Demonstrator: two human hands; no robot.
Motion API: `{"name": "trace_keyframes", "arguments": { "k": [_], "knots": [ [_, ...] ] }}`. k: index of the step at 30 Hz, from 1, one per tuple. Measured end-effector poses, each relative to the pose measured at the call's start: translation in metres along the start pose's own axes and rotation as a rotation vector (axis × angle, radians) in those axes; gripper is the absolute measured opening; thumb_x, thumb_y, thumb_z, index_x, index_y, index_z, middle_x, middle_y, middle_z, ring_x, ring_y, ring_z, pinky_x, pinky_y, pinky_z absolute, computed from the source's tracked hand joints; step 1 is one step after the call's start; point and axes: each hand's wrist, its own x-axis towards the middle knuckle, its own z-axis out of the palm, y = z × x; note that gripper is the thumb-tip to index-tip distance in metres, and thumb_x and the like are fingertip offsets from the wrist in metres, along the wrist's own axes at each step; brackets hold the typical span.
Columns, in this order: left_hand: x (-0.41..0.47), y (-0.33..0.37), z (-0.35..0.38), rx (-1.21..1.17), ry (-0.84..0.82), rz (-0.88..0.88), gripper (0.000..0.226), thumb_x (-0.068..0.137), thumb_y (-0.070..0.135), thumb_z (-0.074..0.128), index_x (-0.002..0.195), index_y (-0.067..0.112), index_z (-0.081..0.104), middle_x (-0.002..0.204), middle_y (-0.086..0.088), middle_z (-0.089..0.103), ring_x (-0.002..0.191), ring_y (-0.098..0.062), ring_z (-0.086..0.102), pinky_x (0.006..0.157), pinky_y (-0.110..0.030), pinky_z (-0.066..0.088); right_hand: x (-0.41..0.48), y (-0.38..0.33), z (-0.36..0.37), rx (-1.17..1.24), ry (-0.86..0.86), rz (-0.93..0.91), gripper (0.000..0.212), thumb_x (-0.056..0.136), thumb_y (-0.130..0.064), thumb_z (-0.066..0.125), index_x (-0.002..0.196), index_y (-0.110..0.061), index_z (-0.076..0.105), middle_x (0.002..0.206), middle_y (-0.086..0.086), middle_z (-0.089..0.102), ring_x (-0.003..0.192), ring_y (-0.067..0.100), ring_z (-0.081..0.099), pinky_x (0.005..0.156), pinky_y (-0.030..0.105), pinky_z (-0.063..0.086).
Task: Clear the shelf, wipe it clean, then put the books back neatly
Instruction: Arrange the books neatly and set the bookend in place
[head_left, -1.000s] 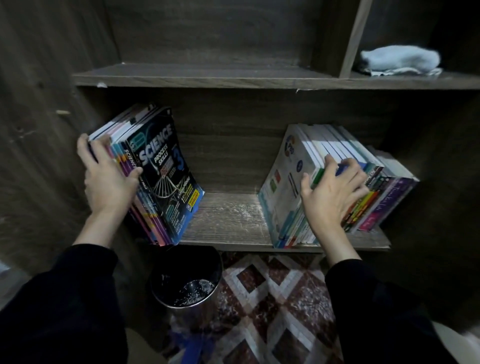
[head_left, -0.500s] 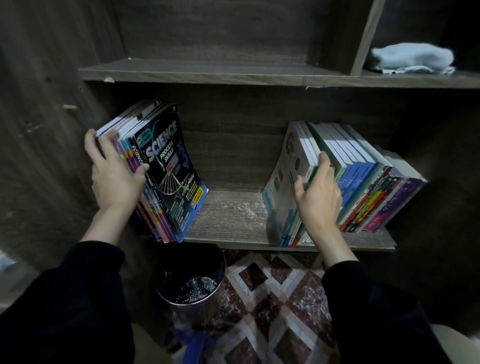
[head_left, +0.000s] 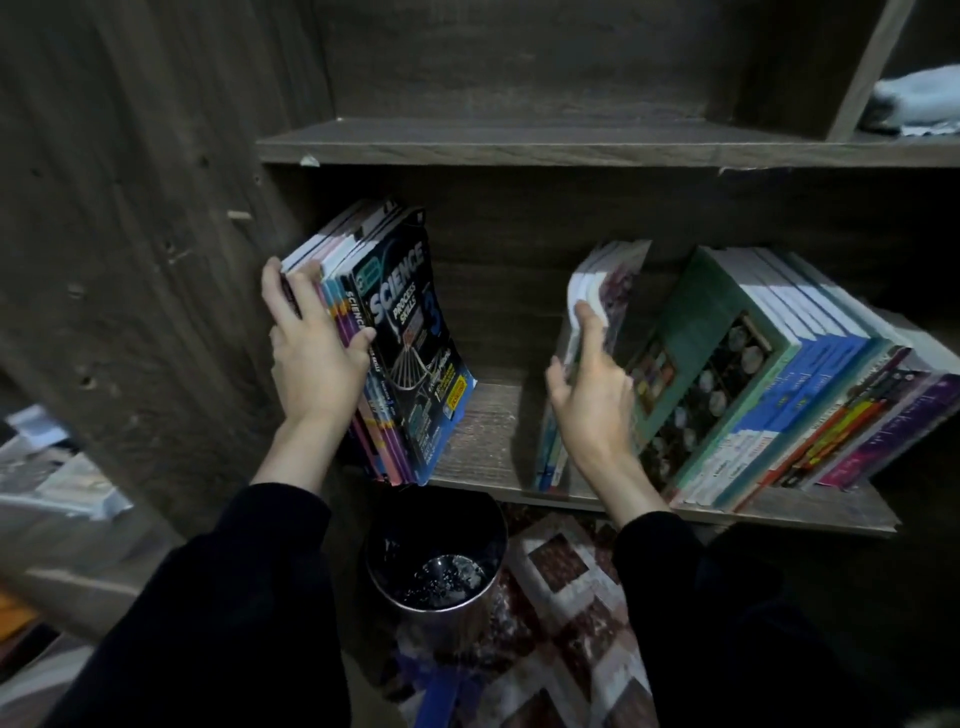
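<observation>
A wooden shelf (head_left: 498, 431) holds two groups of books. At its left end a stack of workbooks (head_left: 400, 332), a black Science book in front, leans toward the side wall, and my left hand (head_left: 311, 358) grips its spines. To the right, my right hand (head_left: 592, 400) holds a few thin books (head_left: 597, 291), its fingers between them and a green book (head_left: 711, 353), tilting them away to the left. The green book and the remaining row (head_left: 831, 405) lean right toward the shelf's end.
A grey cloth (head_left: 914, 98) lies on the upper shelf at the far right. Below the shelf stands a dark metal bin (head_left: 436, 561) on a patterned rug (head_left: 556, 649). Papers (head_left: 47, 467) lie at the left beyond the cabinet's side wall.
My right hand has split a few thin books off the right row and tipped them left, uncovering the green cover. My left hand stays on the Science stack. The view has shifted right.
</observation>
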Motion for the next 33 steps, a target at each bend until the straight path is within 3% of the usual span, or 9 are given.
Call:
{"name": "trace_keyframes", "arguments": {
  "k": [12,16,20,21,23,26,30,33],
  "knots": [
    [-0.001,-0.002,0.0,0.026,0.021,0.023,0.068,0.084,0.023,0.071,0.139,0.011,0.032,0.157,-0.007,0.011,0.115,-0.042,0.051,0.086,-0.047,0.046,0.003,-0.092,0.094,-0.058,-0.239,-0.247,0.06,0.093,-0.009,0.046,0.148,-0.019,0.022,0.075,0.008,0.053,0.067,0.031,0.055,0.058,0.034,0.036],
    [0.001,-0.007,-0.001,0.019,0.029,0.02,0.067,0.084,0.024,0.071,0.138,0.011,0.033,0.157,-0.006,0.011,0.115,-0.041,0.051,0.086,-0.047,0.046,0.001,-0.092,0.103,-0.005,-0.229,-0.301,0.059,0.096,-0.016,0.046,0.148,-0.021,0.02,0.078,0.009,0.056,0.067,0.031,0.057,0.057,0.034,0.038],
    [0.0,-0.01,-0.001,0.013,0.033,0.05,0.067,0.084,0.025,0.071,0.139,0.013,0.034,0.157,-0.006,0.011,0.117,-0.04,0.05,0.087,-0.049,0.047,-0.006,-0.069,0.106,0.141,-0.297,-0.358,0.088,0.093,-0.031,0.058,0.146,-0.042,-0.012,0.101,0.015,0.065,0.061,0.02,0.058,0.058,0.031,0.048],
    [0.0,-0.01,-0.002,0.014,0.032,0.048,0.067,0.084,0.025,0.071,0.139,0.014,0.033,0.157,-0.006,0.011,0.118,-0.039,0.05,0.089,-0.049,0.047,-0.009,-0.062,0.107,0.159,-0.351,-0.338,0.098,0.09,-0.034,0.062,0.143,-0.045,-0.02,0.11,0.013,0.065,0.066,0.018,0.061,0.063,0.031,0.052],
    [0.0,-0.011,-0.003,0.01,0.021,0.046,0.068,0.085,0.025,0.07,0.14,0.017,0.032,0.157,-0.005,0.009,0.121,-0.038,0.049,0.091,-0.05,0.046,-0.018,-0.041,0.113,0.197,-0.488,-0.267,0.109,0.085,-0.039,0.068,0.144,-0.043,-0.024,0.132,0.013,0.056,0.094,0.017,0.063,0.087,0.041,0.053],
    [-0.001,-0.013,-0.005,-0.021,-0.005,0.061,0.066,0.087,0.026,0.066,0.141,0.022,0.029,0.158,0.0,0.005,0.124,-0.037,0.045,0.092,-0.051,0.044,-0.04,-0.005,0.124,0.198,-0.719,-0.164,0.12,0.078,-0.032,0.076,0.143,-0.047,-0.023,0.158,0.001,0.018,0.135,0.02,0.036,0.11,0.051,0.034],
    [-0.002,-0.011,-0.004,-0.095,-0.005,0.027,0.062,0.09,0.044,0.056,0.143,0.028,0.027,0.158,0.007,0.0,0.131,-0.033,0.036,0.093,-0.048,0.039,-0.059,0.015,0.139,0.066,-0.768,-0.116,0.126,0.076,-0.027,0.079,0.139,-0.052,-0.027,0.159,0.005,0.013,0.13,0.033,0.044,0.104,0.054,0.04],
    [-0.002,-0.009,0.001,-0.069,0.015,0.022,0.085,0.077,0.068,0.06,0.143,0.029,0.024,0.158,0.006,0.0,0.133,-0.031,0.032,0.093,-0.049,0.041,-0.059,0.019,0.144,-0.017,-0.768,-0.146,0.122,0.079,-0.037,0.074,0.138,-0.049,-0.032,0.159,0.012,0.012,0.124,0.037,0.049,0.099,0.054,0.043]
  ]
}}
